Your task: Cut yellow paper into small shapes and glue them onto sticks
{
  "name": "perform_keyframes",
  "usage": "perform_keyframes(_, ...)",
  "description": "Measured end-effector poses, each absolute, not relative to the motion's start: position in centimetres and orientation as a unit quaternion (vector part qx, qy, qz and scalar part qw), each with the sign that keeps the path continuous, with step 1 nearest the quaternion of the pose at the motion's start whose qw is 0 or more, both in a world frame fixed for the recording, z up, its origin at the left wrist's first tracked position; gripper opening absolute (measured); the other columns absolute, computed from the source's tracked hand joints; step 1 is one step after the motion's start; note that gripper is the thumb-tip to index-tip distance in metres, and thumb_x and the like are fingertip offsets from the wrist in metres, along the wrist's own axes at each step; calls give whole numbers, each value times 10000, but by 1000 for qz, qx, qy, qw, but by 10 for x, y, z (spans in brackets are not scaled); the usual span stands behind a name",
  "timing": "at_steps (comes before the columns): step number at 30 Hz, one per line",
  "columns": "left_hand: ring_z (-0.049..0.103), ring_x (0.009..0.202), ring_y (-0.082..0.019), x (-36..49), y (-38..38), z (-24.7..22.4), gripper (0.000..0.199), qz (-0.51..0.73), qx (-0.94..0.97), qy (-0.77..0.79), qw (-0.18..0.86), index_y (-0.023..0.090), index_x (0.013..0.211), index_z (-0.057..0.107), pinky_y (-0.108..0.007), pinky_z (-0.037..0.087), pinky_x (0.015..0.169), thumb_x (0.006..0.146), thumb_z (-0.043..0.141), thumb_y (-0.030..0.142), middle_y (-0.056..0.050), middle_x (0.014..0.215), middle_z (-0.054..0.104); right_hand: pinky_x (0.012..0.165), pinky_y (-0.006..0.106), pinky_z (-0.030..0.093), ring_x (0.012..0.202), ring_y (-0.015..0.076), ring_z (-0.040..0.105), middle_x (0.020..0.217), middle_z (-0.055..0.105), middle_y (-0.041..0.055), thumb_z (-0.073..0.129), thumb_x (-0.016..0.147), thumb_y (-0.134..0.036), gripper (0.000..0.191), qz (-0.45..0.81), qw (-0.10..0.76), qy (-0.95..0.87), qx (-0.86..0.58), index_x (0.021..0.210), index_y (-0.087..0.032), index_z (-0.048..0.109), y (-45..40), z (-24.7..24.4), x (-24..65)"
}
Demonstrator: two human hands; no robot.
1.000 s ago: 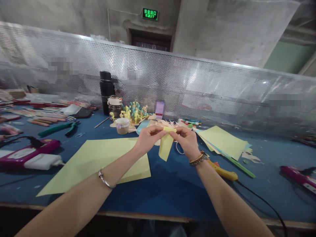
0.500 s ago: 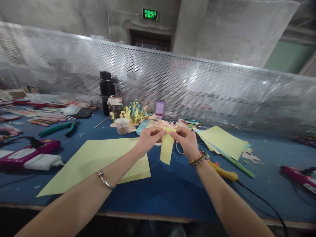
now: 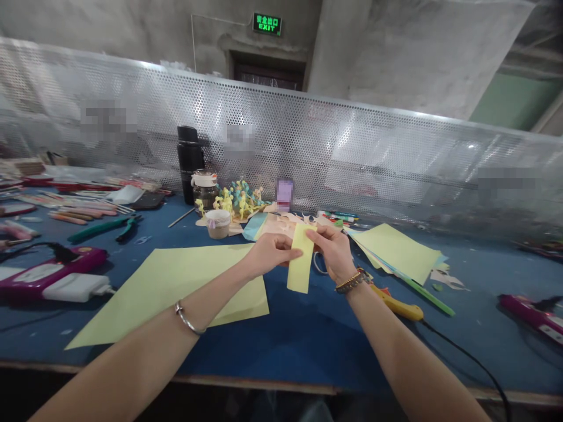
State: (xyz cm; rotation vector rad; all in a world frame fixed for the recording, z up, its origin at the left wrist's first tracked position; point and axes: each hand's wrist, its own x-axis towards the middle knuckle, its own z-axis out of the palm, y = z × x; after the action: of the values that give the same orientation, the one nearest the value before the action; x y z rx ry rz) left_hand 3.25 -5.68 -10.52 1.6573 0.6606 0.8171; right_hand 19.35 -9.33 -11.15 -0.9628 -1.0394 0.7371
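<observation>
Between my two hands a narrow yellow paper strip (image 3: 299,272) hangs nearly upright above the blue table. My left hand (image 3: 271,251) pinches its left edge about midway, thumb on the near face. Higher up, my right hand (image 3: 333,247) grips the strip near its top right corner; the fingers behind the paper are hidden. A large yellow paper sheet (image 3: 176,287) lies under my left forearm. Close to my right wrist is a yellow-handled corded tool (image 3: 402,308), its front end partly covered by the wrist.
Stacked coloured paper (image 3: 398,252) and a green cutter-like stick (image 3: 431,298) lie at right. Behind my hands are a paper cup (image 3: 218,225), small yellow and blue figures (image 3: 235,202), a jar (image 3: 204,190) and a black flask (image 3: 189,158). Pliers (image 3: 127,228) and a purple power strip (image 3: 83,261) are at left.
My left hand has slid down from the strip's top to its left edge. The strip's upper part now shows, turned more upright; my right hand stays near the top.
</observation>
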Motion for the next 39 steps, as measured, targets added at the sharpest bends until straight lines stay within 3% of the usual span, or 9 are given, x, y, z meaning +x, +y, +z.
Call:
perform_keyframes(9, 656, 696, -153, 33, -52, -106, 190, 372, 653, 309, 582, 157, 713, 640, -290, 544, 680, 679, 738, 316, -28, 735, 698, 535, 270, 520, 588, 145, 604, 677, 668, 12, 793, 577, -412, 285, 392, 627, -500, -451, 705, -176, 696, -93, -113, 194)
perform_keyframes(15, 672, 770, -181, 31, -52, -108, 279, 330, 664, 302, 599, 151, 802, 657, -319, 551, 697, 667, 739, 381, -76, 856, 716, 534, 282, 524, 560, 142, 594, 661, 674, 22, 801, 550, -416, 304, 355, 653, -480, -467, 677, -163, 690, -92, -113, 193)
perform_keyframes(21, 687, 692, -185, 30, -59, -106, 408, 229, 691, 326, 603, 144, 870, 659, -281, 544, 610, 711, 659, 520, -102, 821, 720, 537, 287, 521, 572, 143, 591, 691, 688, 29, 785, 561, -425, 299, 331, 675, -465, -468, 687, -170, 693, -92, -113, 197)
perform_keyframes(27, 707, 716, -225, 29, -61, -105, 478, 205, 679, 304, 636, 147, 924, 619, -256, 533, 555, 695, 656, 564, -151, 1042, 676, 523, 282, 508, 585, 151, 597, 704, 691, 38, 792, 542, -442, 326, 332, 693, -444, -461, 671, -164, 681, -92, -111, 196)
perform_keyframes(34, 708, 693, -212, 30, -59, -107, 439, 220, 683, 304, 627, 146, 839, 614, -215, 512, 536, 683, 672, 551, -91, 839, 689, 518, 287, 500, 577, 155, 599, 698, 693, 34, 792, 538, -458, 341, 327, 692, -444, -466, 675, -167, 678, -92, -110, 196)
perform_keyframes(39, 706, 678, -207, 31, -57, -109, 427, 229, 677, 311, 627, 142, 858, 636, -220, 509, 524, 683, 682, 529, -96, 846, 700, 521, 279, 500, 582, 153, 599, 712, 690, 33, 782, 562, -452, 336, 333, 677, -453, -474, 711, -170, 678, -92, -110, 198)
